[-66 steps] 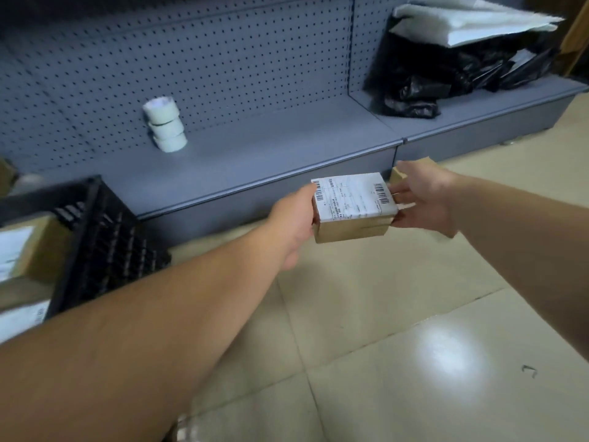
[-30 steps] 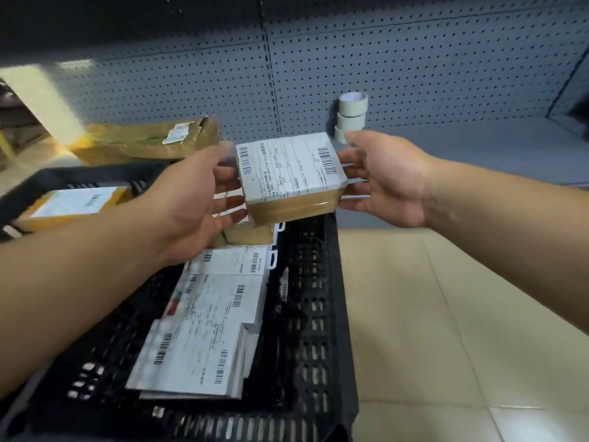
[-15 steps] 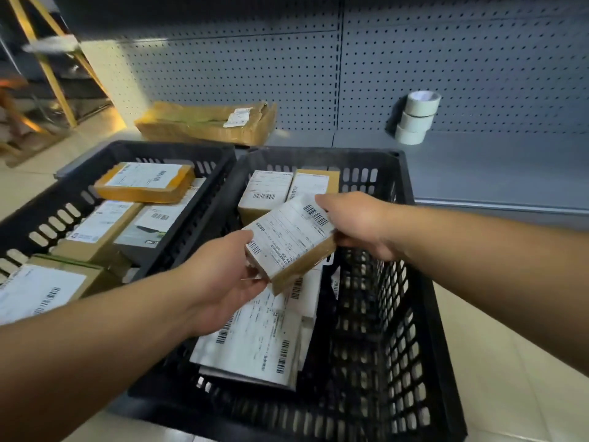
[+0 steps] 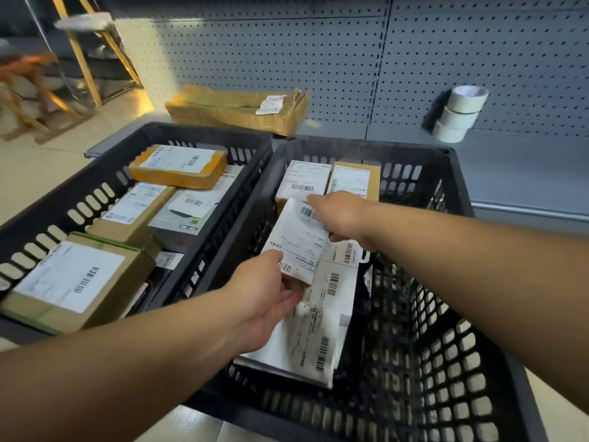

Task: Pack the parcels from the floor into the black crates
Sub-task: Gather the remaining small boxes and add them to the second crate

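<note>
A small brown parcel (image 4: 298, 242) with a white shipping label is tilted inside the right black crate (image 4: 452, 314), just above other labelled parcels. My left hand (image 4: 266, 296) grips its near end from below. My right hand (image 4: 339, 215) grips its far end. Flat white parcels (image 4: 318, 333) lie stacked beneath it, and two brown boxes (image 4: 328, 181) stand at the crate's far end. The left black crate (image 4: 79, 199) holds several brown boxes with labels.
A grey pegboard shelf (image 4: 526, 173) runs behind the crates, with three stacked tape rolls (image 4: 460, 114) and a long brown carton (image 4: 237, 108) on it. A yellow ladder (image 4: 83, 55) stands at the far left. Tiled floor shows at the left and bottom edges.
I carried the parcel from the floor area over to the right crate and lowered it inside. It now tilts just above the stacked parcels, both hands still holding it.
</note>
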The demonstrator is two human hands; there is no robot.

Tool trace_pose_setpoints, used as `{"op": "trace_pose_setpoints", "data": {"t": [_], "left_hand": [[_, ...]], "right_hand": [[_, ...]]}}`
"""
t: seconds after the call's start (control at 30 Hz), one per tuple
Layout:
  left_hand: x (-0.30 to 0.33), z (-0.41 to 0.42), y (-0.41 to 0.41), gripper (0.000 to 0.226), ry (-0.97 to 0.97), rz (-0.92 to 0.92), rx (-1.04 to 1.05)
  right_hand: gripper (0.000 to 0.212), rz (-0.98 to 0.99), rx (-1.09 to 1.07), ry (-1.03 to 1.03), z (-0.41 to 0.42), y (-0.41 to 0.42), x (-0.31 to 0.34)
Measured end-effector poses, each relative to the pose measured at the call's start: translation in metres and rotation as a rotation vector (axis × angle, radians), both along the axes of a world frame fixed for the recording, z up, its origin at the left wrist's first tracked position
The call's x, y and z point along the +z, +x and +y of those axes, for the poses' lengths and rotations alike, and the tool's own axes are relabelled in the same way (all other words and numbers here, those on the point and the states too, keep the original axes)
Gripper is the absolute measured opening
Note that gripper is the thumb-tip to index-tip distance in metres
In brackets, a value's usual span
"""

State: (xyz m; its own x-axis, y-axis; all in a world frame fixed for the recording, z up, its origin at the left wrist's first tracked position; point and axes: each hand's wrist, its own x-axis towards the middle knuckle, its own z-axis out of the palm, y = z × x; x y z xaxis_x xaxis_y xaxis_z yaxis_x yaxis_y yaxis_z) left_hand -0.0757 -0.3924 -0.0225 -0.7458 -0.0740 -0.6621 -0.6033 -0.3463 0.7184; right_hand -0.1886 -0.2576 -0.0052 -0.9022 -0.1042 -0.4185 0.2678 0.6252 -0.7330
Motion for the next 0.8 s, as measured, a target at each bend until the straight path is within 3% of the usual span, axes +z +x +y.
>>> {"op": "trace_pose_setpoints", "data": {"t": [0.13, 0.27, 0.4, 0.57, 0.7, 0.8], "left_hand": [[0.002, -0.006, -0.002, 0.031, 0.017, 0.001, 0.029], [-0.001, -0.008, -0.004, 0.032, 0.002, 0.008, 0.040], [-0.009, -0.007, -0.003, 0.031, -0.038, 0.036, 0.057], [-0.005, -0.006, -0.003, 0.025, -0.023, 0.021, 0.074], [-0.006, -0.009, -0.006, 0.028, 0.002, -0.019, 0.044], [-0.011, -0.007, -0.004, 0.029, -0.070, -0.067, -0.006]], "right_hand": [[0.060, -0.017, -0.081, -0.058, -0.010, -0.002, -0.004], [0.039, -0.012, -0.117, -0.064, -0.019, 0.004, -0.006], [0.023, -0.080, -0.219, -0.277, -0.025, 0.006, -0.016], [0.013, -0.123, -0.274, -0.301, -0.015, 0.007, -0.016], [0.043, -0.130, -0.191, -0.271, -0.006, 0.008, -0.012], [0.047, -0.109, -0.191, -0.253, 0.002, 0.009, -0.006]]}}
